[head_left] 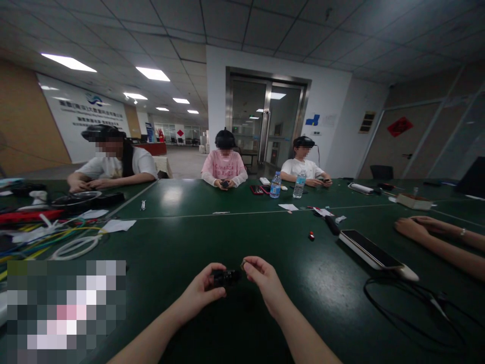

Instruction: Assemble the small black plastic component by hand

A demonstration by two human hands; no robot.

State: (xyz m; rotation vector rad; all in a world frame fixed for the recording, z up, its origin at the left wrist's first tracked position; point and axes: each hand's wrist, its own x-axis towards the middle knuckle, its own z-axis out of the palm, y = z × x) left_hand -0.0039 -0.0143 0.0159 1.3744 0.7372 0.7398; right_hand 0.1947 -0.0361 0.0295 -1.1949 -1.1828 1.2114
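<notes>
Near the middle of the dark green table (189, 242), my left hand (206, 289) is closed around a small black cylindrical object (228, 277), which lies roughly level and points to the right. Just right of its end, my right hand (261, 278) pinches a tiny brownish piece (243, 264) between thumb and fingertips. A narrow gap separates the piece from the black object. What the tiny piece is cannot be made out.
Cables (76, 247) and papers lie at the left. A white device with a dark screen (373, 248) and a black cord (409, 323) lie right. Two bottles (275, 186) stand farther back. Another person's hands (417, 230) rest at the right edge; three people sit opposite.
</notes>
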